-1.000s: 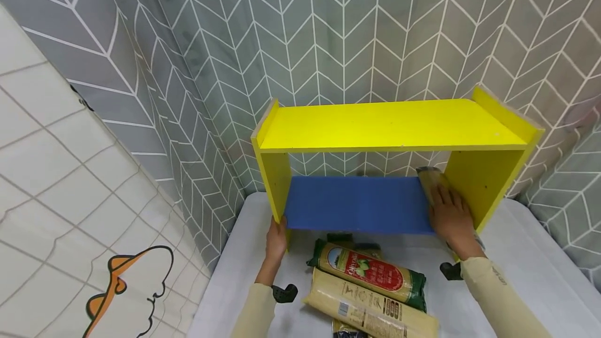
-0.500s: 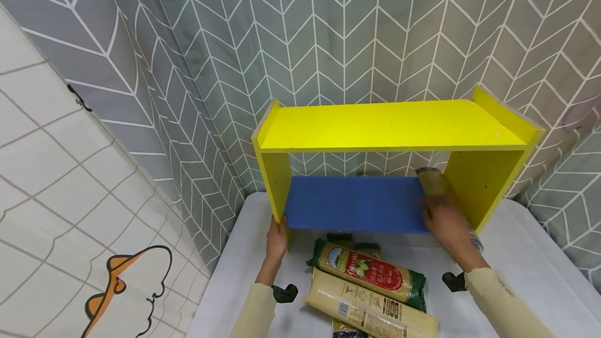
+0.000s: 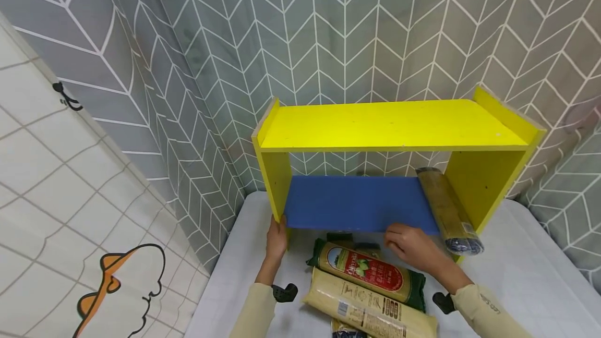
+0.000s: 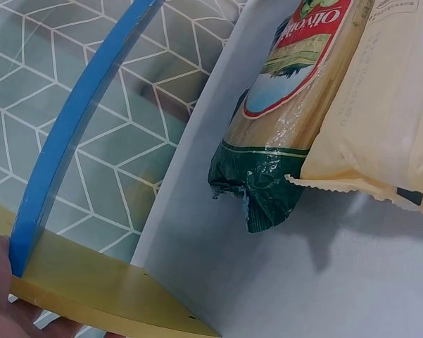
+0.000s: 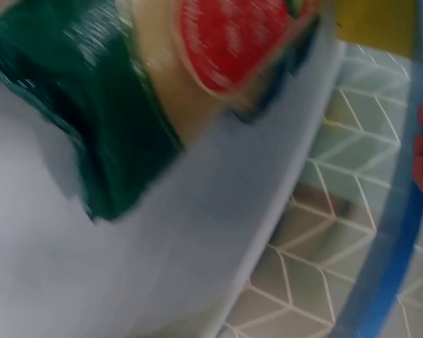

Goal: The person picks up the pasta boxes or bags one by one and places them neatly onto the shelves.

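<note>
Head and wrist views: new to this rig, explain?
No robot here: a person works with two bare hands. The head picture is taken from the person's head, looking forward and down; the others from each wrist. On the white table lie a red-labelled pasta packet, a cream packet and other, mostly hidden packets. A yellow shelf unit stands there too; a long packet lies on its blue board along the right side panel. The left hand grips the left side panel; the right hand is near the board's front edge and holds no packet.
</note>
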A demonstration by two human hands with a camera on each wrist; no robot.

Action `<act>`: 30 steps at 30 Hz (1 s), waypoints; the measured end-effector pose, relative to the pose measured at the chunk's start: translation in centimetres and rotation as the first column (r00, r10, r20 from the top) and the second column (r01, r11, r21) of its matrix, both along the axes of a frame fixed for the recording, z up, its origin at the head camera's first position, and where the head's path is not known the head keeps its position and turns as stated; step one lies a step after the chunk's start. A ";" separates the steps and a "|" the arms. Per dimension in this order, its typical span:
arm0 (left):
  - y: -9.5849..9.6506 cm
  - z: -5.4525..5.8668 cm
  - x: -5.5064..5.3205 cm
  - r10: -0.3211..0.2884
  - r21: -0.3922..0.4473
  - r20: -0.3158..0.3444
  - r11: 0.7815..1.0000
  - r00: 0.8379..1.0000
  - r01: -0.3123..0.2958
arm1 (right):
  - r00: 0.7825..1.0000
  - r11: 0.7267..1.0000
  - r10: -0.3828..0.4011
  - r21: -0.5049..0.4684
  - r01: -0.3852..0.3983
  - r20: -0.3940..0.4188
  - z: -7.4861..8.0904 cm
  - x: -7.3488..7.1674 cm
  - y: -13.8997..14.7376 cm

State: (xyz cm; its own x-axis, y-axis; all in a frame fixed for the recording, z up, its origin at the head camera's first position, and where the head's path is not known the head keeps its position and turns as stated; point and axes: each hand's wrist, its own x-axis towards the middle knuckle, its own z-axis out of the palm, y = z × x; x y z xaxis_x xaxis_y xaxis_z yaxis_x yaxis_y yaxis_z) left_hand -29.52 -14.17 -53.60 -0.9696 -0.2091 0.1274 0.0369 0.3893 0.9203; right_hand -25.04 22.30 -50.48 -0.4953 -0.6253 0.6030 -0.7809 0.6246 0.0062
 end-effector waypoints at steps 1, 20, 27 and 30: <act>0.0 0.0 0.0 0.001 0.002 0.000 1.000 1.000 -0.001 | 1.000 1.000 0.010 0.013 -0.010 0.024 -0.3 0.1 -0.2; -0.1 -0.1 -0.2 -0.010 -0.013 0.000 1.000 1.000 0.010 | 0.862 0.982 -0.077 0.187 -0.020 0.500 -5.0 2.9 -1.3; -0.2 -0.1 -0.2 -0.002 -0.008 0.008 1.000 1.000 0.002 | 0.864 0.983 -0.010 0.162 -0.083 0.503 -4.8 3.2 -1.7; -0.2 0.1 -0.2 -0.002 -0.001 0.017 1.000 1.000 0.002 | 0.898 0.980 0.038 0.158 -0.119 0.438 -4.7 3.1 -1.7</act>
State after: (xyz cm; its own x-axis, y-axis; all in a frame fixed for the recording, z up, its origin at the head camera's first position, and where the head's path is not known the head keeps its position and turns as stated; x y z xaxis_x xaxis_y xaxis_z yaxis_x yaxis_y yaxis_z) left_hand -29.67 -14.35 -53.46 -0.9720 -0.2068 0.1114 0.0226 0.3900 0.9205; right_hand -21.93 20.62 -55.21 -0.6261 -0.7486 0.2182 -0.7781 0.5813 -0.2382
